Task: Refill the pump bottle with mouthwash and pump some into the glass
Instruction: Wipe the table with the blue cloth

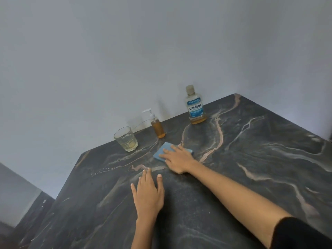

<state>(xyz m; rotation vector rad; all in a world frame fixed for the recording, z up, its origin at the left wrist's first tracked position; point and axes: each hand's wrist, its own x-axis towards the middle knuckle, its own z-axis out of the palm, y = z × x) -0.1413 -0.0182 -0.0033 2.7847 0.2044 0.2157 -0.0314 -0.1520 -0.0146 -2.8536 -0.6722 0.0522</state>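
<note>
Both main steps look done to me: the pump bottle (158,126) shows amber nearly to its neck, and the glass (126,139), beyond my left hand (148,194), holds a little. My right hand (177,159) presses flat on a blue cloth (162,150), gripping nothing; the left lies open, empty. Only wiping seems left; the mouthwash bottle (195,105) stands capped beyond my right hand.
</note>
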